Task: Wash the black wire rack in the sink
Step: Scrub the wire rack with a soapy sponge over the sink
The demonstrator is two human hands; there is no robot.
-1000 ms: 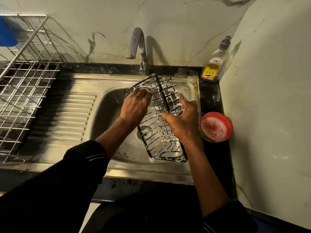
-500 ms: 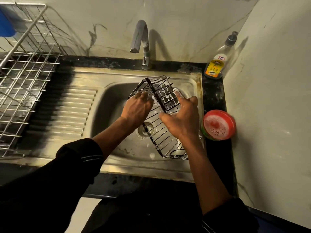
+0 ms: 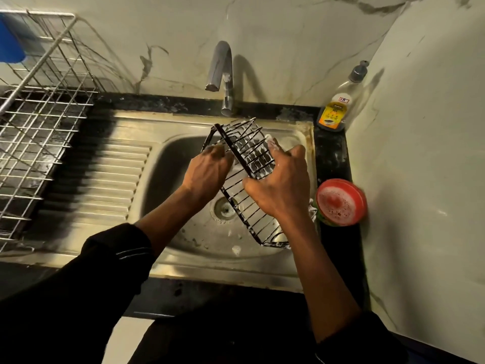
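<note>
The black wire rack (image 3: 253, 156) (streaked with suds) hangs tilted over the sink (image 3: 183, 267) basin between both hands; the left hand (image 3: 207, 172) curls its fingers round the near edge; the right hand (image 3: 282, 187) grips the opposite side, a foamy red tub (image 3: 339, 202) just beyond it.

Only print in view: on bottle (image 3: 338, 103), upper right of frame. White tag high on front, red marks, looks like two letters, too blurred to confirm. Yellow label below it: dark line of print near top, small dark picture at bottom, tiny marks between, all illegible at this resolution. No brand, number or sign readable anywhere else.
</note>
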